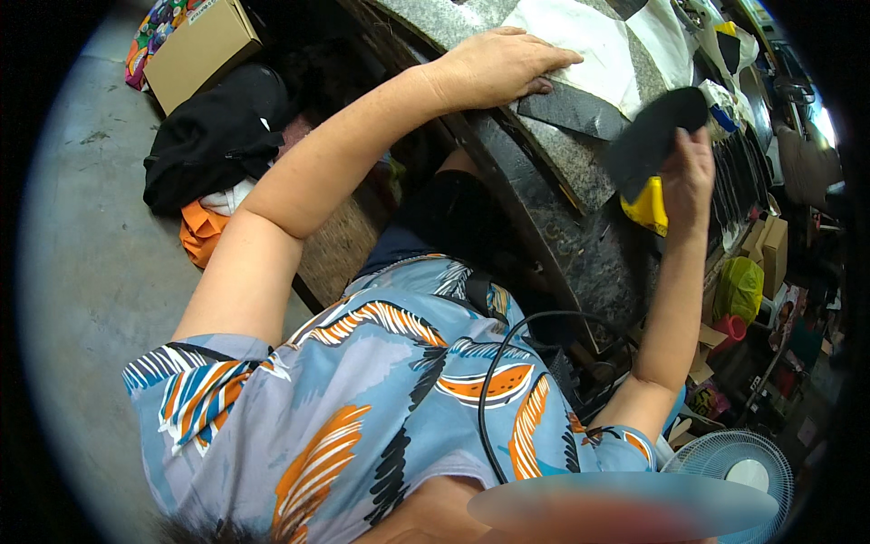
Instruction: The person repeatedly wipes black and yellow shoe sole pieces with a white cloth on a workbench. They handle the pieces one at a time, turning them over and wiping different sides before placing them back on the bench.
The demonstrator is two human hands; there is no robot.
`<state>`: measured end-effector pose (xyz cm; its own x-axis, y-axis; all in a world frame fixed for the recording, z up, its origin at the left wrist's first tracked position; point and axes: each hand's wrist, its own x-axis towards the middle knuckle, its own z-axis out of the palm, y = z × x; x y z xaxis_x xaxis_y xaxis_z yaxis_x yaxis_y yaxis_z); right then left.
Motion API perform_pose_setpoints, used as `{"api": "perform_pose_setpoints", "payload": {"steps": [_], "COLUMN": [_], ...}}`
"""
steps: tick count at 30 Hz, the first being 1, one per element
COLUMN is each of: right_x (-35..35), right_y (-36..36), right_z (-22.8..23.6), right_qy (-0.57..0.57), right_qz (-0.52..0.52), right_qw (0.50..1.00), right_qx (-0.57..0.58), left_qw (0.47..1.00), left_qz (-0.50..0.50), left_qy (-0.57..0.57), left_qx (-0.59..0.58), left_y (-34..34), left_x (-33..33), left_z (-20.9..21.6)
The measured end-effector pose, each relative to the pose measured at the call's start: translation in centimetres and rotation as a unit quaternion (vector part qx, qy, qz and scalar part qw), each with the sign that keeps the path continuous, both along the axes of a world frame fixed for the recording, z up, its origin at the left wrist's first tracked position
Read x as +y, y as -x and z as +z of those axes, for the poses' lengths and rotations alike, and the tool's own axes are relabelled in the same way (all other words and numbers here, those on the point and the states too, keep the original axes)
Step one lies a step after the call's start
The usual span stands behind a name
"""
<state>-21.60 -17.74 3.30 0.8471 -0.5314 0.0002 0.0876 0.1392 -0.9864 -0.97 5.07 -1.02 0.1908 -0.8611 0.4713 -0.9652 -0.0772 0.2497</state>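
My left hand [497, 68] lies palm down at the near edge of the worktable, fingers stretched toward a white sheet [594, 45]. Beneath that sheet is a speckled grey slab [564, 161], with a dark flat strip [571, 109] beside my fingertips. Raised over the right part of the table, my right hand [691, 181] grips a thin dark flat piece with a rounded end [654, 136]. Its thumb shows on the piece; the other fingers are partly hidden or blurred. Just below the held piece sits a yellow object [647, 208], partly covered.
Dark flat pieces stand in a row [739, 186] at the table's right. Cardboard boxes [772, 256], a lime-green bag [739, 288] and a fan [739, 476] are farther right. At left are a box [201, 56], black cloth [213, 140] and an orange bag [201, 234]. A black cable [494, 381] crosses my front.
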Motion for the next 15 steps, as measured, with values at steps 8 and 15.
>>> {"api": "perform_pose_setpoints", "payload": {"steps": [8,15], "right_x": [-3.4,0.0], "right_y": [-0.4,-7.5], "right_z": [4.2,0.5], "right_qy": [0.058,0.091], "right_qz": [-0.008,0.126], "right_qw": [0.996,0.987], "right_qx": [-0.063,0.034], "left_qw": [0.998,0.997], "left_qz": [-0.008,-0.043], "left_qy": [0.031,0.028], "left_qx": [-0.054,0.052], "left_y": [-0.6,-2.1], "left_x": [0.6,2.0], "left_z": [0.2,-0.6]}}
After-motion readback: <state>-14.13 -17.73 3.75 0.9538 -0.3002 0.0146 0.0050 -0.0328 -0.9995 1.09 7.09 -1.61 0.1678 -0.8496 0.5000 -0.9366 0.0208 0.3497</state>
